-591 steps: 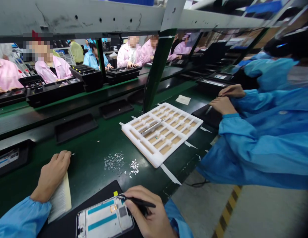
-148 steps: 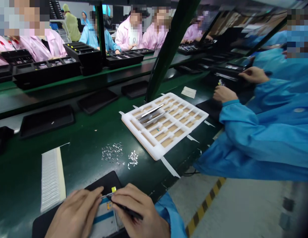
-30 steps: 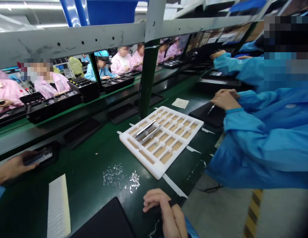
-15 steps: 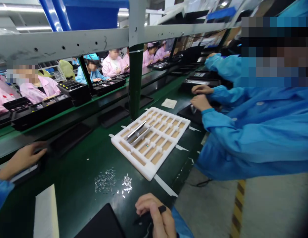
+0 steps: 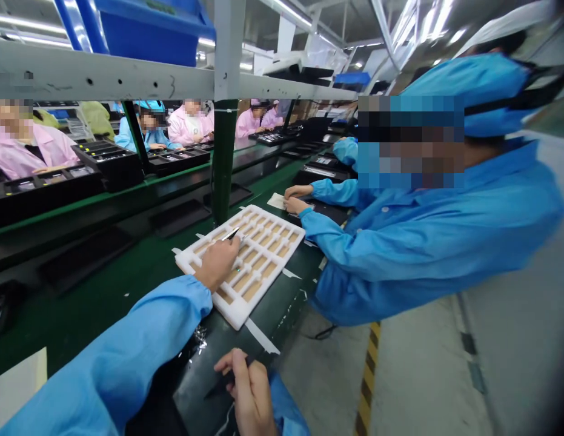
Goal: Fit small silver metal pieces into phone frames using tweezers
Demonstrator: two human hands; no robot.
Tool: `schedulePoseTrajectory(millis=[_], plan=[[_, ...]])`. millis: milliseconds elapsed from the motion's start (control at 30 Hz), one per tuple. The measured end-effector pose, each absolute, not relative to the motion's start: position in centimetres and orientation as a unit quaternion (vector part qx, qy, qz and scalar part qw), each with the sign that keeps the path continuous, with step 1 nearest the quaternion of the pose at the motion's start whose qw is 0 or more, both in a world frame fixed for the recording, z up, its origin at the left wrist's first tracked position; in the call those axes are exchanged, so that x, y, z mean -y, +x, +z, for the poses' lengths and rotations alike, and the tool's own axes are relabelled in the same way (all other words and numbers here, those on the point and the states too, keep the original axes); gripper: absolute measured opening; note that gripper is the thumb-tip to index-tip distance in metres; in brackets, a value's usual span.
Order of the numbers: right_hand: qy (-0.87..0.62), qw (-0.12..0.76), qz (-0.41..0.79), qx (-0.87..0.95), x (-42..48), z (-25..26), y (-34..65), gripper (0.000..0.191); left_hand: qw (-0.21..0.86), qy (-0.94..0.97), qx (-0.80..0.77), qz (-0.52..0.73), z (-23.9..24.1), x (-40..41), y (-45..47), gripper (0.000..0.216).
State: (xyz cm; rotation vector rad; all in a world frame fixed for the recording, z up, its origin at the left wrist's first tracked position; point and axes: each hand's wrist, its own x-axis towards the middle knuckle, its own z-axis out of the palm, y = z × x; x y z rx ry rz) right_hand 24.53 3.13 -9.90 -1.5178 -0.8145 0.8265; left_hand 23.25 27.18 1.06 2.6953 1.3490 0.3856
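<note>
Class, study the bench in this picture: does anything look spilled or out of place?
Possibly: small shiny pieces lie loose on the green bench, partly hidden by the left sleeve, outside the compartmented white tray. They look scattered, though they may be laid there deliberately.

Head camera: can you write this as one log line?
left hand: over white tray, at silver tool, grip unclear | right hand: holding dark tool

The left arm [image 5: 127, 345] stretches diagonally forward, the left hand [image 5: 218, 261] back-up with fingers bent. The right hand [image 5: 249, 390] is low and near, fingers curled.
</note>
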Motion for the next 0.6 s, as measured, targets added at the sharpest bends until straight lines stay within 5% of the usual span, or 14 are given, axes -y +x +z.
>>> schedulePoseTrajectory(millis=[367, 600], plan=[[-0.540, 0.546, 0.483, 0.420, -5.3, -9.5, 25.7, 0.058, 0.019, 0.858, -0.441, 0.263, 6.2, -25.0, 16.8, 0.031], [-0.513, 0.524, 0.440, 0.518, -6.0, -7.9, 24.5, 0.021, 0.030, 0.853, -0.405, 0.327, 6.0, -15.1, 5.3, 0.026]])
